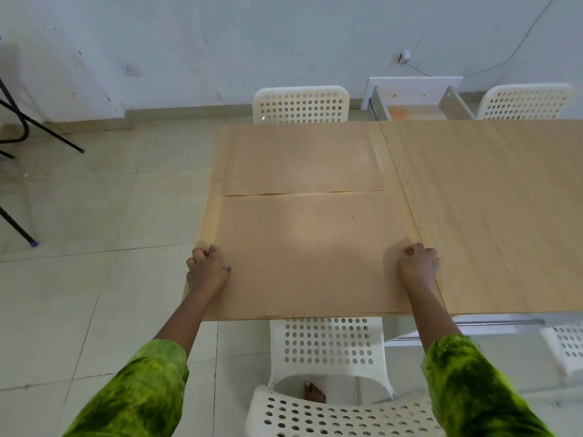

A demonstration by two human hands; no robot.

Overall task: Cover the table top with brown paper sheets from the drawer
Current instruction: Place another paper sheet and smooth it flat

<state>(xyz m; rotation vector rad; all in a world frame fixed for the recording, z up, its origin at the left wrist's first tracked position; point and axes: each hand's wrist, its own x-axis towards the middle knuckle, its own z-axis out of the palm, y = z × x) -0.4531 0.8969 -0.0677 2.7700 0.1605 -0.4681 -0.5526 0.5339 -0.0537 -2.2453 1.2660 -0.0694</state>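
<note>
Two brown paper sheets lie on the left part of the light wooden table (492, 216). The far sheet (299, 159) lies flat near the table's back edge. The near sheet (309, 253) lies just in front of it, reaching the front edge. My left hand (206, 269) pinches the near sheet's left edge with curled fingers. My right hand (418, 266) pinches its right edge the same way. Beyond the table's far edge the white drawer (413, 99) stands pulled open.
A white perforated chair (328, 373) stands tucked under the table right in front of me, another (301, 104) at the far side, and one (525, 100) at the back right. Black metal legs (19, 121) stand on the tiled floor at the left.
</note>
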